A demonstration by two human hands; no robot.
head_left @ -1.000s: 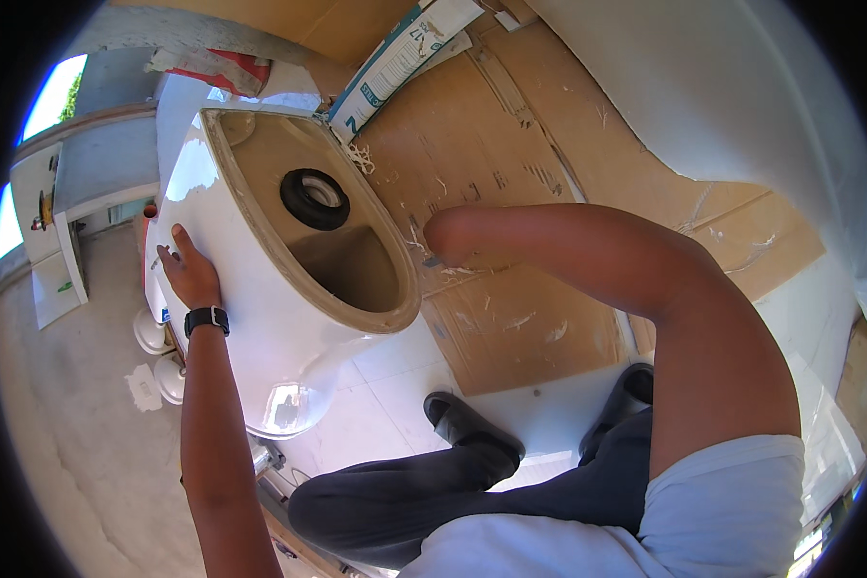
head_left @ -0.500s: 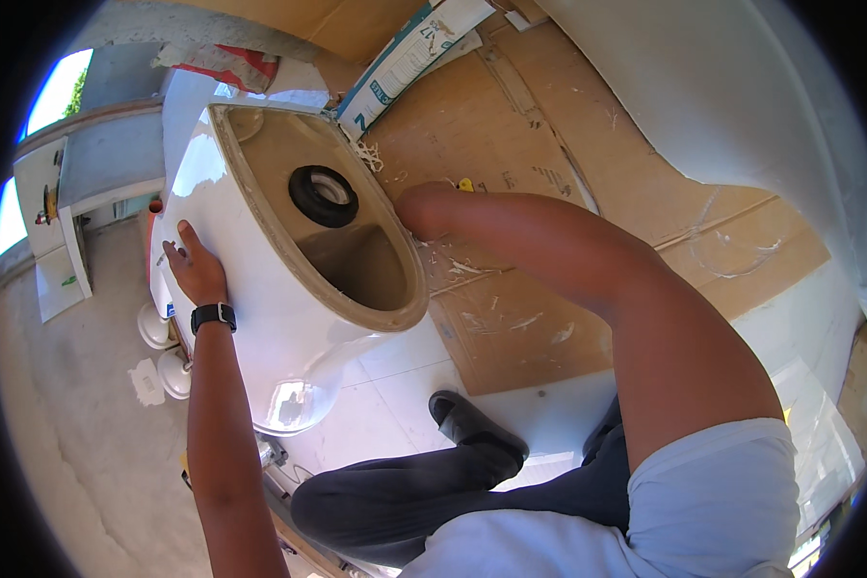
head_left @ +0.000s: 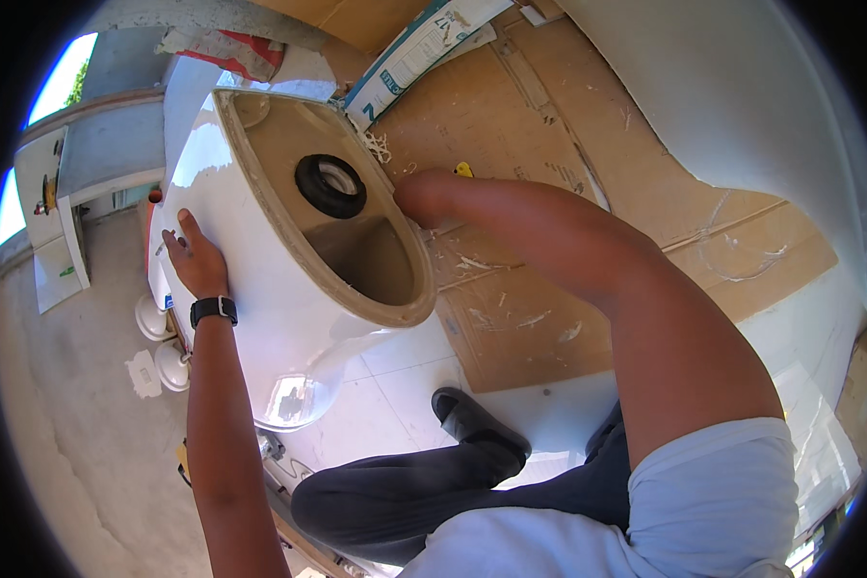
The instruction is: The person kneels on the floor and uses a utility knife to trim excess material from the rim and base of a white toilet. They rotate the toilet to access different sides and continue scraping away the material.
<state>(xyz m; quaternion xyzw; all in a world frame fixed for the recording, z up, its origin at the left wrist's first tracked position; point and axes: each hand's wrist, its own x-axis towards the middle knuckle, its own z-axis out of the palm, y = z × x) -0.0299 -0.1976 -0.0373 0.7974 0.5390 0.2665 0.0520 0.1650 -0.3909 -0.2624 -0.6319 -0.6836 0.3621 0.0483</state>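
A white ceramic toilet lies tipped over, its brownish hollow underside facing up toward me. Inside that underside, a black rubber ring sits around a pale outlet pipe. My left hand rests on the toilet's glossy outer side, thumb and fingers apart; a dark band circles that wrist. Over on the right, my right hand reaches down at the edge of the toilet's base. Its fingers are hidden from view, so what they touch or hold does not show.
Flattened cardboard with white scraps covers the floor to the right. A teal and white carton stands beyond the toilet, and a small yellow object lies past my right wrist. My sandalled foot is close to the toilet. White round pieces are at left.
The toilet's upper end and its ring have shifted slightly in the picture, as has the background. Both hands keep nearly the same places on the toilet.
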